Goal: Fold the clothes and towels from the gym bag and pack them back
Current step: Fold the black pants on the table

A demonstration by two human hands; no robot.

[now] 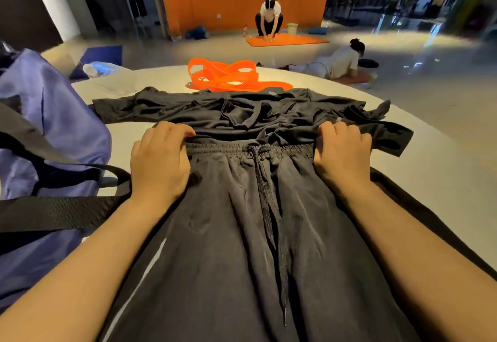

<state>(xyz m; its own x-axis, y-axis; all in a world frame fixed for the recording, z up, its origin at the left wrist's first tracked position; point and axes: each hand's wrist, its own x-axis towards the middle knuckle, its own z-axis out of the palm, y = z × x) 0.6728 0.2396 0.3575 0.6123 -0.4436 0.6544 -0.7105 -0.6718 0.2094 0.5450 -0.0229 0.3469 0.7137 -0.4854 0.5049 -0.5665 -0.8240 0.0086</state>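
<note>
We see black trousers lying flat on the white table, waistband away from us. The left hand and right hand each pinch one end of the waistband, fingers curled over it. A black shirt lies just beyond, touching the waistband; the blue bag stands at left.

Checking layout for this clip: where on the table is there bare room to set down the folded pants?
Bare tabletop lies right of the right hand, past the black shirt. A smaller patch sits between the purple gym bag and the left hand. The middle is crowded: pants, shirt, orange bands.
</note>
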